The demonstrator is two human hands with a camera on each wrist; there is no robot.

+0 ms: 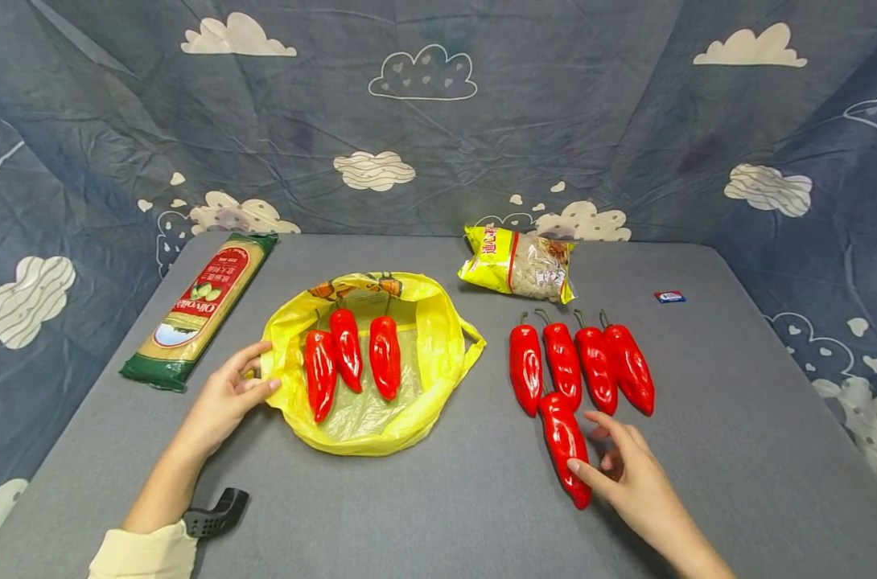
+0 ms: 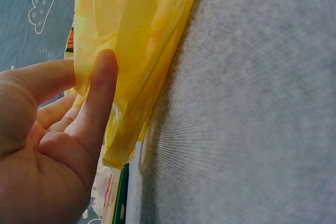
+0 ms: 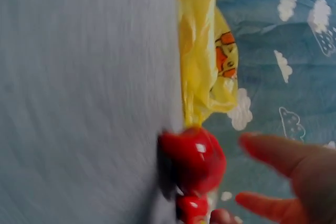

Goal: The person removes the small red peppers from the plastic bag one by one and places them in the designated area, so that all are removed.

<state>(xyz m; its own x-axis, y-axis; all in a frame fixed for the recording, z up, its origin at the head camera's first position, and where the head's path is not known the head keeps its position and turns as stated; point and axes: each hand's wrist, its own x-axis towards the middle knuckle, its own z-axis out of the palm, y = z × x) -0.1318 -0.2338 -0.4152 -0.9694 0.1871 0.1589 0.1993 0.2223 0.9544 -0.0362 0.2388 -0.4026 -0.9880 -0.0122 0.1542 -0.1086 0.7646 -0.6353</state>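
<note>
My left hand (image 1: 221, 400) pinches the left rim of an open yellow plastic bag (image 1: 438, 402). In the left wrist view, the rim of the yellow bag (image 2: 142, 40) runs between thumb and fingers. Three glossy red chili peppers (image 1: 384, 358) lie inside the bag. On the right, my right hand (image 1: 637, 482) is spread around the lower part of a red pepper (image 1: 563, 442) nearest me, thumb over its side. The right wrist view has the fingers (image 3: 283, 153) apart from the blurred pepper (image 3: 199, 156). Several more peppers (image 1: 560, 362) lie in a row just behind it.
A green-ended pasta packet (image 1: 207, 310) lies at the left. Toward the back is a yellow and clear food packet (image 1: 518, 264). A small blue and red packet (image 1: 670, 297) sits at the far right. Grey cloth covers the table (image 1: 438, 523), with a cloud-patterned curtain (image 1: 438, 121) behind it.
</note>
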